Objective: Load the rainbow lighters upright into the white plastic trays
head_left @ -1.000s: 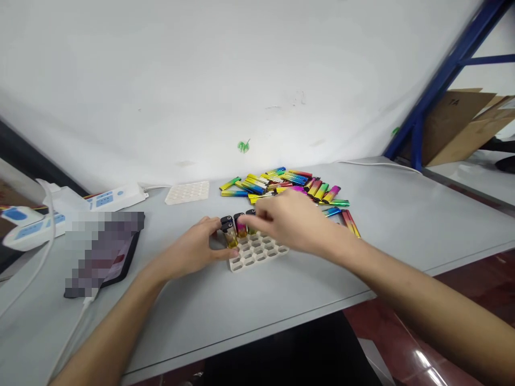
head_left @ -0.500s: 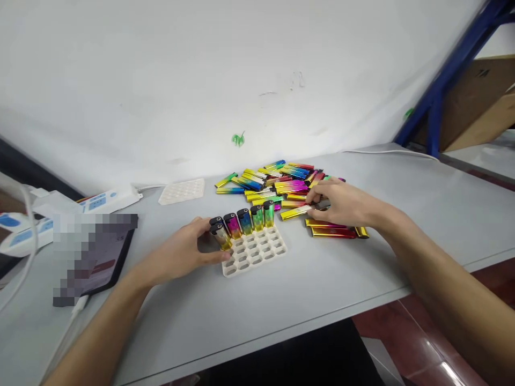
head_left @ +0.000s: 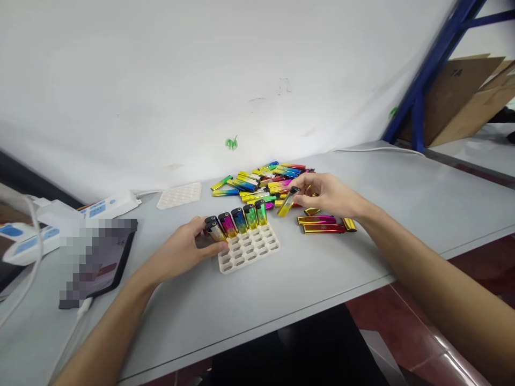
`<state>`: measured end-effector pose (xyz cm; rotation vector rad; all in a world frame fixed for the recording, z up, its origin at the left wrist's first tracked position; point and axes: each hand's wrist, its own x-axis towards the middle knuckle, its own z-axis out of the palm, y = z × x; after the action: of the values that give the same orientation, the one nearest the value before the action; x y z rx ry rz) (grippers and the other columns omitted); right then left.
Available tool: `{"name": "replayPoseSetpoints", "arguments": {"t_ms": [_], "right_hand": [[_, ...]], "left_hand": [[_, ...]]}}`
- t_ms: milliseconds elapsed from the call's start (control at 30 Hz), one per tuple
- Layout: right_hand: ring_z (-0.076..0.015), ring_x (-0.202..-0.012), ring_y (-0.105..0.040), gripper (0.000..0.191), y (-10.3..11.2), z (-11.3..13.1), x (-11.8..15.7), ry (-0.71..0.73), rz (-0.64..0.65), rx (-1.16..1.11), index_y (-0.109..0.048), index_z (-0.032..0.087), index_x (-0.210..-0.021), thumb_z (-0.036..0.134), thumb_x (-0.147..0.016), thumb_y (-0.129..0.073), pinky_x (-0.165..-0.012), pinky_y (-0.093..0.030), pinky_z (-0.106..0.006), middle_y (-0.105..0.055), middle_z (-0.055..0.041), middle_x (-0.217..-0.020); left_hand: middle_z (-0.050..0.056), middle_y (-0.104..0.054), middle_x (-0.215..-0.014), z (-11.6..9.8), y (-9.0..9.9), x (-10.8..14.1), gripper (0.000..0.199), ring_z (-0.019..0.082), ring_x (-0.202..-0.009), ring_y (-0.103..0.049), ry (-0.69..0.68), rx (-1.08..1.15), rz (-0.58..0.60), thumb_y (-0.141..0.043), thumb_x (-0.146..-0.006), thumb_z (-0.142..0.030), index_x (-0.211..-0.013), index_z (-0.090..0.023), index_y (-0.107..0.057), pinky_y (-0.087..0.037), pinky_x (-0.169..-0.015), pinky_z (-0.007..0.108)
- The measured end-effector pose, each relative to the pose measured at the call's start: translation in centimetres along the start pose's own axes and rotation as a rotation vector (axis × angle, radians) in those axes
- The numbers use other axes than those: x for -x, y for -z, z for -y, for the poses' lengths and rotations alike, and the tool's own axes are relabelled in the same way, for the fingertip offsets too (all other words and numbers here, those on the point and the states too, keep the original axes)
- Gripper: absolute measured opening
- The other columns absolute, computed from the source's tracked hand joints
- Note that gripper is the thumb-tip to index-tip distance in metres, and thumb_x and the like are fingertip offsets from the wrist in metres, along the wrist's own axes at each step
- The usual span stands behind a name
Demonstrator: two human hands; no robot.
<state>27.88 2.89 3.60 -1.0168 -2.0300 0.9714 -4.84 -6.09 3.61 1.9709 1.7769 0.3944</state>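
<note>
A white tray with rows of slots (head_left: 249,252) lies on the grey table, with several lighters (head_left: 239,220) upright along its back edge. At its left end my left hand (head_left: 189,246) has fingers and thumb around a silver-and-yellow lighter (head_left: 216,230) that stands in the tray. To the right, my right hand (head_left: 317,193) pinches a yellow lighter (head_left: 286,205) by its dark top, tilted above the table. Behind it lies a heap of shiny coloured lighters (head_left: 257,182). Several more lighters (head_left: 324,229) lie below my right hand.
A second white slotted tray (head_left: 179,195) lies at the back left. Further left are a phone (head_left: 108,268) with a cable plugged in and white power strips (head_left: 100,208). A blue metal frame (head_left: 418,102) and cardboard (head_left: 458,96) stand at the right.
My right hand has lifted the yellow lighter from beside the heap and moved it left, toward the tray. My left hand stays at the tray's left end. The view has shifted slightly.
</note>
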Motion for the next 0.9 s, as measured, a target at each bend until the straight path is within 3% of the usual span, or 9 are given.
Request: {"name": "replayPoseSetpoints", "arguments": {"t_ms": [233,333,400,500,600,733,900], "right_hand": [[-0.0175,-0.084,-0.064,0.027,-1.7,0.6,0.0,-0.047,-0.015,-0.365,-0.060,0.020,-0.099,0.045,-0.088,-0.062,-0.080,-0.051,-0.036,-0.070,-0.0046,-0.093],[-0.0156,-0.072,-0.063,0.032,-2.2,0.7,0.0,-0.049,-0.002,-0.465,-0.058,0.023,-0.108,0.051,-0.093,-0.055,-0.065,-0.050,-0.031,-0.066,-0.0015,-0.085],[-0.0111,-0.057,-0.053,0.034,-2.4,0.6,0.0,-0.046,-0.008,-0.436,-0.057,0.025,-0.113,0.053,-0.095,-0.050,-0.050,-0.039,-0.026,-0.058,0.0016,-0.077],[-0.0078,-0.047,-0.035,0.032,-2.7,0.4,0.1,-0.059,-0.071,-0.318,-0.054,0.024,-0.109,0.051,-0.091,-0.058,-0.043,-0.025,-0.024,-0.044,0.0064,-0.063],[-0.0086,-0.048,-0.036,0.031,-2.9,0.4,0.1,-0.044,-0.112,-0.237,-0.048,0.024,-0.097,0.048,-0.088,-0.065,-0.044,-0.027,-0.024,-0.043,0.0073,-0.061],[-0.0107,-0.056,-0.048,0.038,-3.1,0.8,0.1,0.024,-0.094,-0.176,-0.043,0.022,-0.082,0.058,-0.095,-0.047,-0.047,-0.035,-0.024,-0.053,0.0017,-0.070],[-0.0084,-0.046,-0.026,0.049,-3.3,1.0,0.2,-0.046,-0.087,-0.276,-0.044,0.021,-0.073,0.064,-0.096,-0.038,-0.043,-0.022,-0.024,-0.032,0.0060,-0.055]], "left_hand": [[0.001,-0.064,-0.092,-0.4,0.0,0.2,0.041,0.021,-0.085,-0.057,-0.058,-0.033,-0.022,-0.064,-0.079,-0.060,-0.096,-0.023,-0.061,-0.046,-0.074,0.033],[0.000,-0.063,-0.094,-0.4,0.0,0.2,0.038,0.020,-0.086,-0.056,-0.101,-0.020,-0.036,-0.065,-0.079,-0.059,-0.095,-0.024,-0.060,-0.045,-0.075,0.032],[0.000,-0.063,-0.096,-0.3,0.0,0.2,0.037,0.020,-0.088,-0.056,-0.108,0.000,-0.051,-0.065,-0.080,-0.058,-0.095,-0.025,-0.060,-0.045,-0.077,0.032],[0.000,-0.064,-0.099,-0.3,0.0,0.3,0.039,0.020,-0.089,-0.057,-0.111,0.020,-0.086,-0.066,-0.080,-0.058,-0.101,-0.025,-0.062,-0.045,-0.078,0.031],[0.000,-0.064,-0.100,-0.3,0.1,0.3,0.039,0.019,-0.089,-0.057,-0.124,0.017,-0.121,-0.065,-0.081,-0.058,-0.104,-0.026,-0.064,-0.044,-0.078,0.031],[0.000,-0.064,-0.099,-0.1,0.1,0.3,0.042,0.020,-0.090,-0.057,-0.120,0.013,-0.133,-0.065,-0.081,-0.059,-0.107,-0.026,-0.064,-0.045,-0.079,0.032],[0.001,-0.064,-0.096,-0.2,-0.2,0.1,0.040,0.021,-0.089,-0.059,-0.119,-0.018,-0.125,-0.066,-0.080,-0.058,-0.102,-0.025,-0.062,-0.046,-0.076,0.032]]}}
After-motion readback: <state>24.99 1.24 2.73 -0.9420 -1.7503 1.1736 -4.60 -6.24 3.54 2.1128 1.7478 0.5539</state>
